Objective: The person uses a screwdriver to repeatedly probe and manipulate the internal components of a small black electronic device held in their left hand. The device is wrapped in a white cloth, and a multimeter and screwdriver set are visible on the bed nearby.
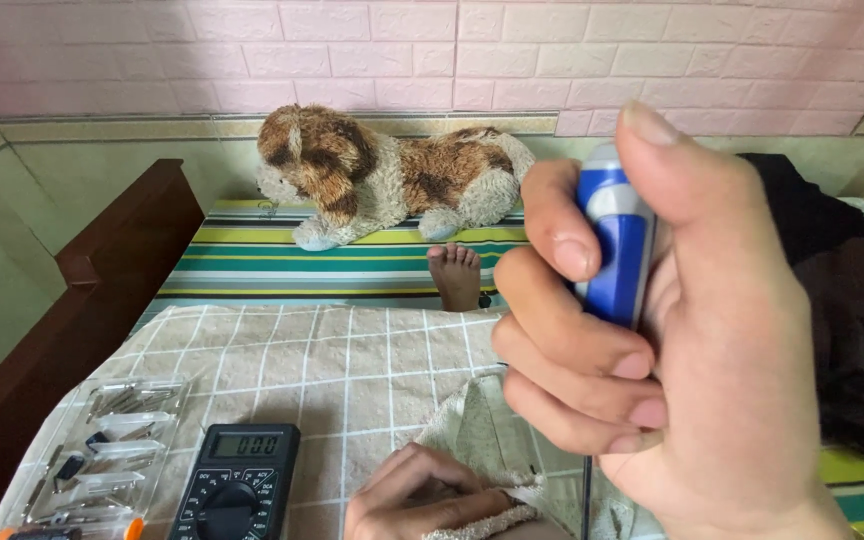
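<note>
My right hand (672, 330) fills the right of the head view, fingers wrapped round the blue-and-white handle of a screwdriver (617, 240). Its thin dark shaft (586, 495) points straight down toward the bottom edge. My left hand (422, 495) lies at the bottom centre, fingers curled over a beige towel (477, 430) and something beneath it that I cannot make out. The shaft's tip is out of the frame, just right of my left hand.
A black digital multimeter (237, 482) lies at the bottom left beside a clear plastic case of screwdriver bits (102, 450). A brown-and-white plush dog (382, 175) rests on the striped sheet (252, 260). A bare foot (455, 275) shows beyond the checked cloth (332, 360). A dark wooden rail (82, 300) runs along the left.
</note>
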